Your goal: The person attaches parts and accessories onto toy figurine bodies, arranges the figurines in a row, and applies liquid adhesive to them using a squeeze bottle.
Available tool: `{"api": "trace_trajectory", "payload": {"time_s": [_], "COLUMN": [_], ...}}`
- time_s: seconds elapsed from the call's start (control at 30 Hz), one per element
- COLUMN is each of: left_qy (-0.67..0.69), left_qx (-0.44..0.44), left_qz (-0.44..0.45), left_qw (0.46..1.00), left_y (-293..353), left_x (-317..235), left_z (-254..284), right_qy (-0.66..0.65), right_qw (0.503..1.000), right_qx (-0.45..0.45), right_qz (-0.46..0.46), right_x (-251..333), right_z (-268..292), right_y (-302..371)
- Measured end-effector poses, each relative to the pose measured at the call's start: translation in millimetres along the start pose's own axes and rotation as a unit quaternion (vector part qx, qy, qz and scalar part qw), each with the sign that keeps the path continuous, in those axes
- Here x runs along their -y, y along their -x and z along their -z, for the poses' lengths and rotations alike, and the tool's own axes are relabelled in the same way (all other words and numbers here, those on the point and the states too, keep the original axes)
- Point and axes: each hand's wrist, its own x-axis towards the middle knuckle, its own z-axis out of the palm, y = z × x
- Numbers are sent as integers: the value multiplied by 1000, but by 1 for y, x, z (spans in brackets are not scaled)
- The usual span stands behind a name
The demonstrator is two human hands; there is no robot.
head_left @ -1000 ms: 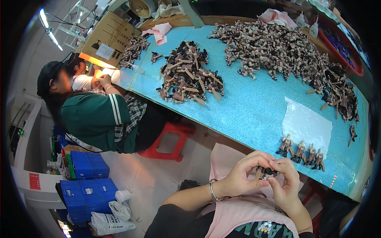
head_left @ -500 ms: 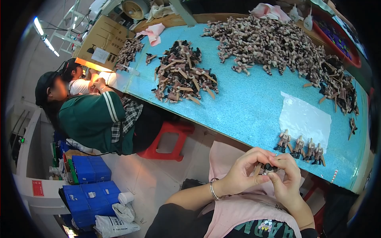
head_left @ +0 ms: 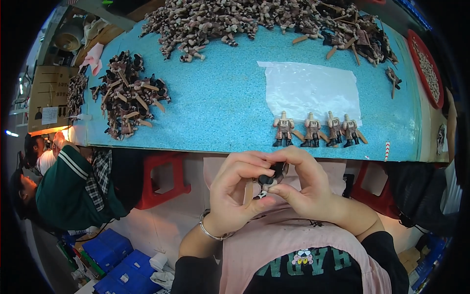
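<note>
Close to my chest, my left hand (head_left: 237, 188) and my right hand (head_left: 311, 186) are closed together around one small toy figure (head_left: 267, 181). Black and pale parts of it show between my thumbs and fingers; the rest is hidden. A tan flat piece runs down beside my left fingers. Just beyond my hands, several brown-and-beige headless-looking figures (head_left: 312, 130) with black boots stand in a row along the table's near edge. Behind them a clear plastic sheet (head_left: 313, 93) lies flat on the blue table (head_left: 215, 93).
A large heap of figure parts (head_left: 205, 24) covers the table's far side. Another pile (head_left: 128, 98) with tan flat pieces lies at left. A red tray (head_left: 435, 98) of small pale parts stands at right. Co-workers sit at left, near a red stool (head_left: 161, 179).
My view has swung right, so the table and piles appear shifted left. Both hands still hold the toy figure, now tilted differently between the fingers.
</note>
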Motion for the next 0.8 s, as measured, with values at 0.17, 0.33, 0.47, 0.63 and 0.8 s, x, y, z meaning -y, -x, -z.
{"api": "trace_trajectory", "payload": {"time_s": [0.17,0.33,0.47,0.63,0.8], "left_qy": [291,604,619,633,616], "left_qx": [-78,-136,-143,-118,-107], "left_qz": [122,223,242,224,189], "left_qw": [946,753,734,732,757], "left_y": [6,5,2,1,3], "left_x": [8,25,24,23,28], "left_z": [-9,3,1,6,-3], "right_qy": [-17,-55,17,101,145], "right_qw": [999,994,995,993,985], "right_qx": [-26,-58,-56,-55,-27], "right_qz": [-16,-69,-82,15,85], "right_x": [-2,-4,-5,-6,-10], "right_z": [-1,-5,1,-1,6], "right_y": [6,3,-3,-8,-7]}}
